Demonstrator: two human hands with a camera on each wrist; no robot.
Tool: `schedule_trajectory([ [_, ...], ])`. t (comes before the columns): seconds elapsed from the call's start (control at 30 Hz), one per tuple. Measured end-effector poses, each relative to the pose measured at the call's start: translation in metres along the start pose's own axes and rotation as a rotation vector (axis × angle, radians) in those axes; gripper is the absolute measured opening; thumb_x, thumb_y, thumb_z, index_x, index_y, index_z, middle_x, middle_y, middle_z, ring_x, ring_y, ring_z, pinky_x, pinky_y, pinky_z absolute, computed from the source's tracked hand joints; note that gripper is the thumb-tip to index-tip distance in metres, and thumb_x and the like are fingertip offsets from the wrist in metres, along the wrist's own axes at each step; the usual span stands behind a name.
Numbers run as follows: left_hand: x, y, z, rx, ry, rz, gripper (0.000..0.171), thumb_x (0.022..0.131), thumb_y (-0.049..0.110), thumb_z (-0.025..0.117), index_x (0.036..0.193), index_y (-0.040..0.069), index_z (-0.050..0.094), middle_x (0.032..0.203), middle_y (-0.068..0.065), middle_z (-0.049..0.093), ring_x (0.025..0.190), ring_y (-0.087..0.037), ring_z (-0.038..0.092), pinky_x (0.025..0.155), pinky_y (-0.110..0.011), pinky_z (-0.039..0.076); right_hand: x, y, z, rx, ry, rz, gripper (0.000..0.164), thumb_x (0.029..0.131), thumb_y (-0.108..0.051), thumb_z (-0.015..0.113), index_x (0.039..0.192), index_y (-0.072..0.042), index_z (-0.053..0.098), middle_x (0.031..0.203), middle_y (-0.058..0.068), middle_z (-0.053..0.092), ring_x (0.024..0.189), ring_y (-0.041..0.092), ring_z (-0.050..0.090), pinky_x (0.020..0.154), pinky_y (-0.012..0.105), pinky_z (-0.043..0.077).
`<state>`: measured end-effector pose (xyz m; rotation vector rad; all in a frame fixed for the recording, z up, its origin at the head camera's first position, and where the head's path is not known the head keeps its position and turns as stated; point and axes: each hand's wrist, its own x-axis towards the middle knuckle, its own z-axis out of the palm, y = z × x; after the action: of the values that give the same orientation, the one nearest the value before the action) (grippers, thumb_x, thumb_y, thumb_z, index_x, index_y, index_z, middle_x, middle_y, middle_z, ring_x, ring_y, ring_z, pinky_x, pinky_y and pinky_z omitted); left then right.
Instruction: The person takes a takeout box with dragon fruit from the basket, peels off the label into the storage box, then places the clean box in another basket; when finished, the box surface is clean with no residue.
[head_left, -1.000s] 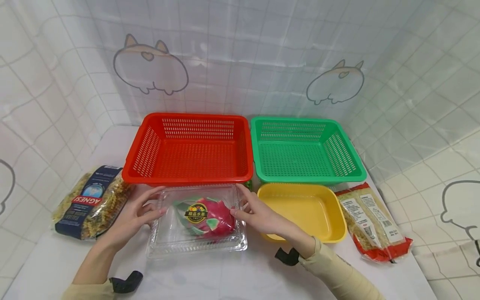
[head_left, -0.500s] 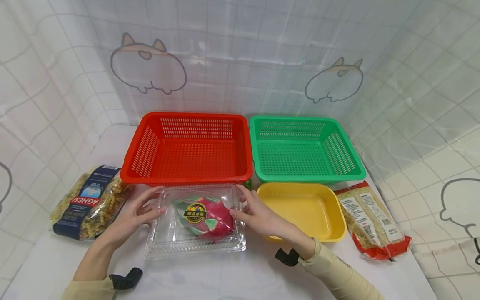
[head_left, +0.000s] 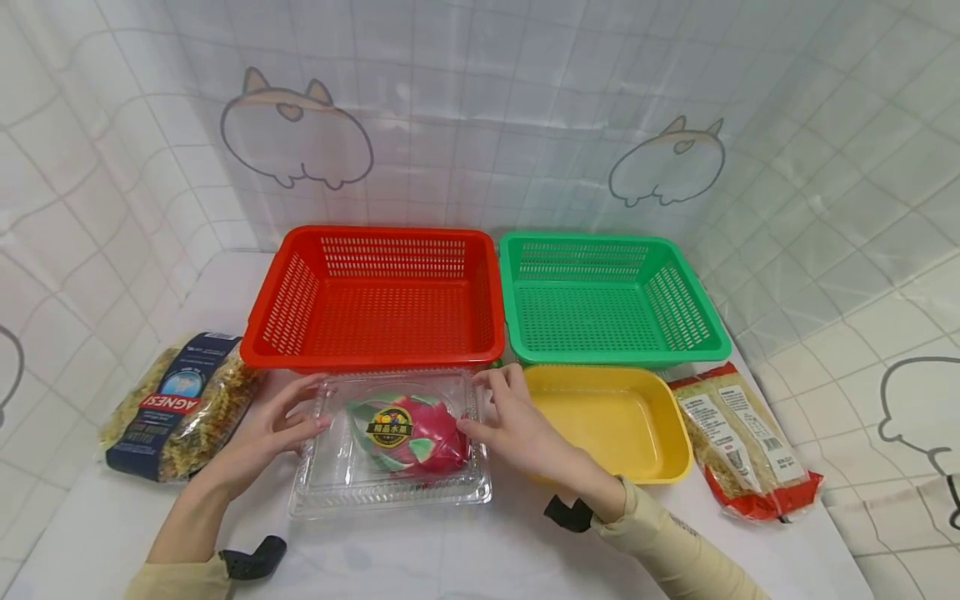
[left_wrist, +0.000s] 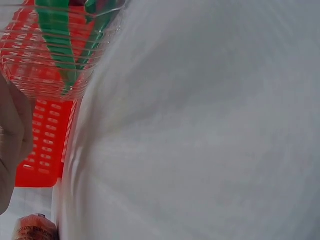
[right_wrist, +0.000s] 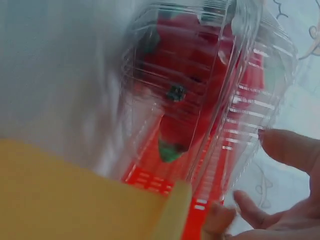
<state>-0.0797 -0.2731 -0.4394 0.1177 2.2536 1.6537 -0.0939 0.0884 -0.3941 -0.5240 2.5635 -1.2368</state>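
A clear plastic fruit box (head_left: pixel 330 475), lid down, stands in front of me with a pink dragon fruit (head_left: pixel 442 433) inside. A round black and gold sticker (head_left: pixel 390 427) marks the lid. My left hand (head_left: pixel 262 433) grips the box's left side, thumb on the lid edge and curled fingers along the wall. At the right side is my right hand (head_left: pixel 536 437), thumb touching the lid's rim and forefinger by the back corner. In the right wrist view its other fingers (right_wrist: pixel 250 207) are loosely bent, apart from the box wall. The dragon fruit's lower end shows through the plastic there.
Behind the box stand a red basket (head_left: pixel 375 362) and a green basket (head_left: pixel 618 358). A yellow tub (head_left: pixel 618 425) sits just right of my right hand. A bag of spiral pasta (head_left: pixel 180 408) lies far left, a red-edged packet (head_left: pixel 750 446) far right.
My right hand has shifted slightly, its fingers lifting and loosening at the box's back right corner. The left hand and the box stay in place.
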Motion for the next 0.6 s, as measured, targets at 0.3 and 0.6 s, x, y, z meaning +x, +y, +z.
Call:
schedule_trajectory([
  [0.3,0.0,0.001,-0.002,0.005,-0.013,-0.011,0.069,0.098,0.027,0.058,0.157,0.018,0.024,0.155,-0.025,0.029,0.128,-0.05,0.043,0.069,-0.038,0.053,0.003,-0.023,0.012,-0.1,-0.053,-0.151,0.028,0.092,-0.019,0.073,0.115,-0.01,0.059,0.107,0.007,0.048,0.088,0.016,0.052,0.073,0.022,0.045],
  [0.6,0.0,-0.002,0.0,-0.008,-0.01,-0.031,0.07,0.098,0.029,0.059,0.158,0.019,0.024,0.157,-0.024,0.026,0.132,-0.053,0.038,0.074,-0.042,0.051,0.015,-0.036,0.026,-0.157,-0.166,-0.222,0.032,0.093,-0.019,0.072,0.121,-0.011,0.06,0.103,0.0,0.053,0.088,0.01,0.05,0.071,0.015,0.044],
])
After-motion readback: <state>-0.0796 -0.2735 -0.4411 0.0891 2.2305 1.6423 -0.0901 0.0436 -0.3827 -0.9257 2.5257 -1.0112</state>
